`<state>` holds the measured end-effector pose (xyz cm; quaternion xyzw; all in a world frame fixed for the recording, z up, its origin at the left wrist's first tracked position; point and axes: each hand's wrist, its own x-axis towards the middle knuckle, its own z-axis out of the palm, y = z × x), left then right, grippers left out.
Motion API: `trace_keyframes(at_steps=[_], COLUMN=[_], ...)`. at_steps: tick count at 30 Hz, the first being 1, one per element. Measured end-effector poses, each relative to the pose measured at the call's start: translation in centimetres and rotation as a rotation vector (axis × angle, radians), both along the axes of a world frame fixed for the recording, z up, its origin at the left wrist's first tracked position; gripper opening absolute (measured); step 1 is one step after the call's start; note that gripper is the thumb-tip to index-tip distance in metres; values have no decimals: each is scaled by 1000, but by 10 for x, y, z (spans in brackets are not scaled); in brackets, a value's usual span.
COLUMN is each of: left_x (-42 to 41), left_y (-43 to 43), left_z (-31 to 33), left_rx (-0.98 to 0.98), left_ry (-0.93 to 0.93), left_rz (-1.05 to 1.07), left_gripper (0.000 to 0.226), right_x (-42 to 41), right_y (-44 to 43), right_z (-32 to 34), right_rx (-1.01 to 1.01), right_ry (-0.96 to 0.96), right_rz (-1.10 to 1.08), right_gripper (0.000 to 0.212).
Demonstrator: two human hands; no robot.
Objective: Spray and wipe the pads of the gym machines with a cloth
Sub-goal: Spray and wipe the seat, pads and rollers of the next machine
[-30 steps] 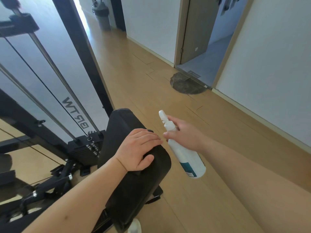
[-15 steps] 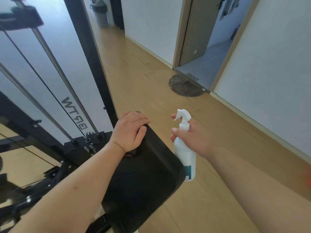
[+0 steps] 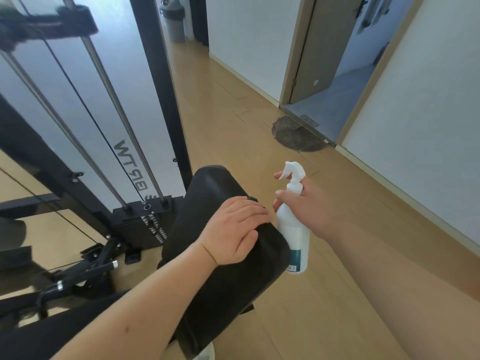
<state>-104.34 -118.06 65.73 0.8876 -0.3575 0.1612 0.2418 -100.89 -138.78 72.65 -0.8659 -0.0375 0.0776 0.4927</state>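
Clutching bottle (image 3: 294, 231), left hand (image 3: 233, 231) flat on pad (image 3: 235, 289)

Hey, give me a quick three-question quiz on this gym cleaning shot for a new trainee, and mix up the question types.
1. True or false: the right hand holds the spray bottle.
2. The left hand rests on: A) the floor, B) the black pad, C) the door.
3. Fill in: the bottle's nozzle points toward the ____.

Key: 1 true; 2 B; 3 pad.
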Motion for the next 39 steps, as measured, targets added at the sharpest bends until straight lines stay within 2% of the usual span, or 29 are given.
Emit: trace_keyframes(at_steps=[6,13,18,22,26,31,39], left_x=[45,85,113,119,107,87,52], left_y=[26,57,72,71,66,54,21], left_z=[-1,4,6,11,11,13,16], left_rx=[17,-51,-307,-386,-234,-95,-134], left_ry=[-17,46,387,527,424,271,174], left_rz=[8,186,506,532,520,427,451], left_gripper=[44,47,54,50,46,61,57], right_x=[10,25,33,39,34,20,-17], right_y=[3,25,35,42,42,30,-11], right_z=[-2,-8,-10,-11,-14,-17,-5], right_rx=[-33,-98,-123,-137,-131,-131,-99], right_ry=[21,34,57,53,31,12,12], right_rz=[16,14,18,-33,-75,-123,-39], right_gripper=[26,26,28,29,31,29,32])
